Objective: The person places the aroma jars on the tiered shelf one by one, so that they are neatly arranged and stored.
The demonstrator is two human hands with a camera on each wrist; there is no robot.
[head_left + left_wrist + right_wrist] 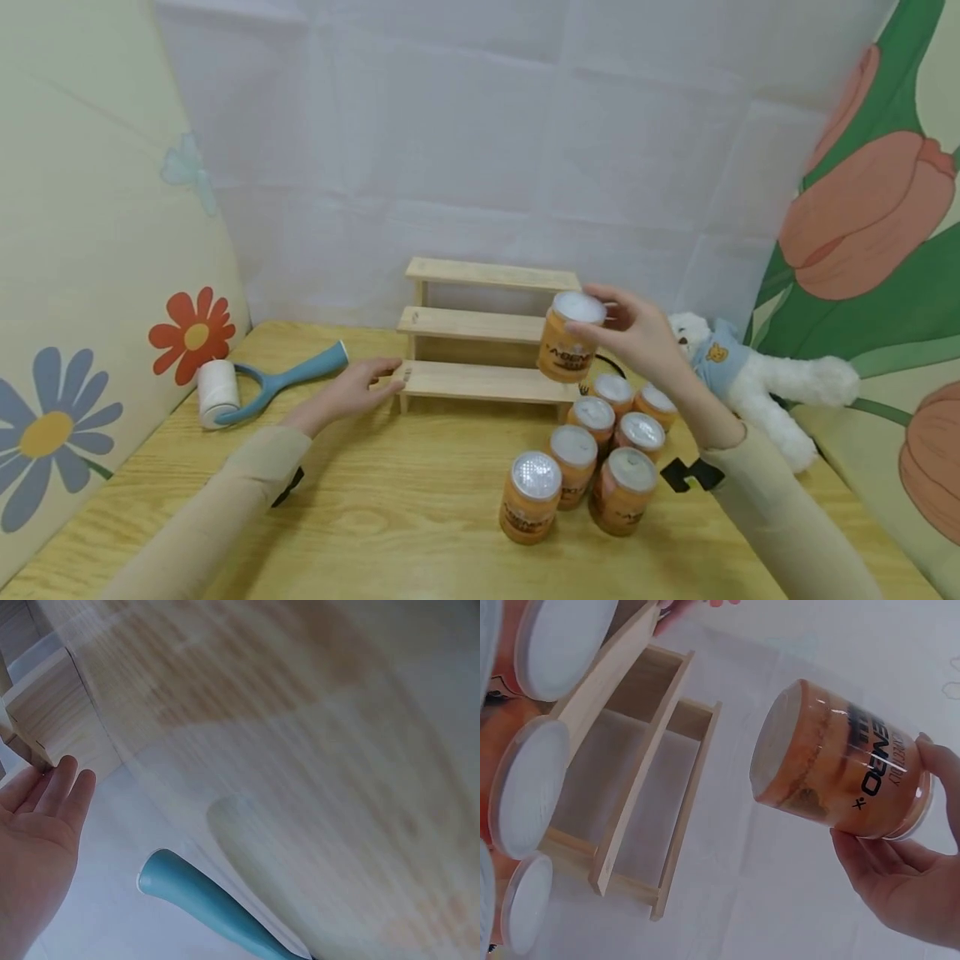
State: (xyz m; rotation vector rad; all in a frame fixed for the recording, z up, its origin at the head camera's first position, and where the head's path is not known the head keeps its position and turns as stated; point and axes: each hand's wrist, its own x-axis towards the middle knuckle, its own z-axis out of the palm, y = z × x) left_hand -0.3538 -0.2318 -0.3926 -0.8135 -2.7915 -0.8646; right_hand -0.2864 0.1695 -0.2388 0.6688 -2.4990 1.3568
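Orange jar [568, 340] pinched in right hand [637, 337] (lifted), left hand [352, 390] flat against wooden rack [480, 333].

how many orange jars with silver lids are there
8: one orange silver-lidded jar held in the right hand by the wooden stepped shelf; seven clustered on the table below. Others may hide behind.

The held jar [840, 761] bears black lettering, partly hidden; only "ENO" reads clearly. Labels on the jars [531, 498] near it are too blurred to read.
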